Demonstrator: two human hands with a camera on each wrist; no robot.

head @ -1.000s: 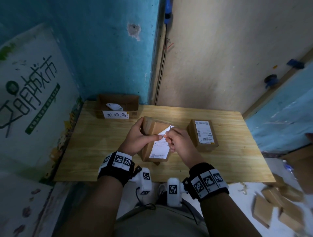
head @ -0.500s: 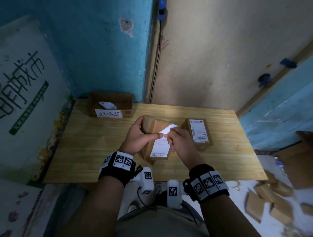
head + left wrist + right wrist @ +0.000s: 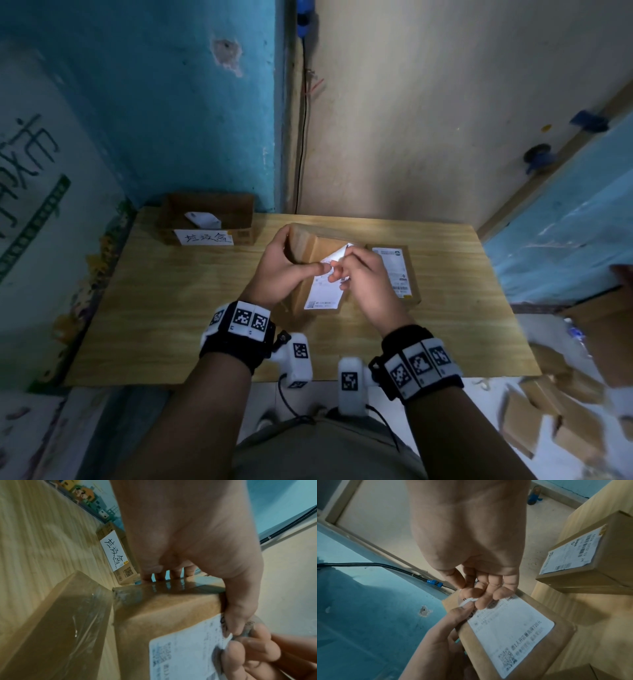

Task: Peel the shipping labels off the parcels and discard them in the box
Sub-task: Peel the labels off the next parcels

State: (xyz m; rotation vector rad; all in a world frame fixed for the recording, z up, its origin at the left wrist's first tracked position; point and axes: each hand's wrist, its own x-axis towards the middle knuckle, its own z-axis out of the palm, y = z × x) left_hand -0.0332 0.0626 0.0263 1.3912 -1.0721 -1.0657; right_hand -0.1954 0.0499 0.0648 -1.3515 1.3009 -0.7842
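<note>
A brown cardboard parcel [image 3: 305, 253] [image 3: 154, 609] [image 3: 556, 642] is tilted up off the wooden table [image 3: 171, 308]. My left hand [image 3: 284, 270] [image 3: 197, 561] grips its far end, thumb pressed on the face beside the white shipping label [image 3: 325, 291] [image 3: 185, 655] [image 3: 510, 631]. My right hand [image 3: 356, 274] [image 3: 477, 591] pinches the label's top corner, which curls up off the cardboard. A second parcel [image 3: 407, 270] [image 3: 594, 566] with its own label [image 3: 394, 270] [image 3: 570, 555] lies flat just to the right. The open discard box [image 3: 205, 222] [image 3: 123, 566] stands at the table's back left.
The discard box holds a crumpled white label [image 3: 202, 219] and carries a handwritten paper sign [image 3: 205, 237] [image 3: 114, 550]. Loose cardboard pieces [image 3: 548, 411] lie on the floor at the right. Walls close off the table's left and back; a black cable [image 3: 301, 137] runs down the corner.
The label's top corner has been peeled further off the parcel and now curls upward. Both hands have stayed on the parcel; the head view has shifted slightly.
</note>
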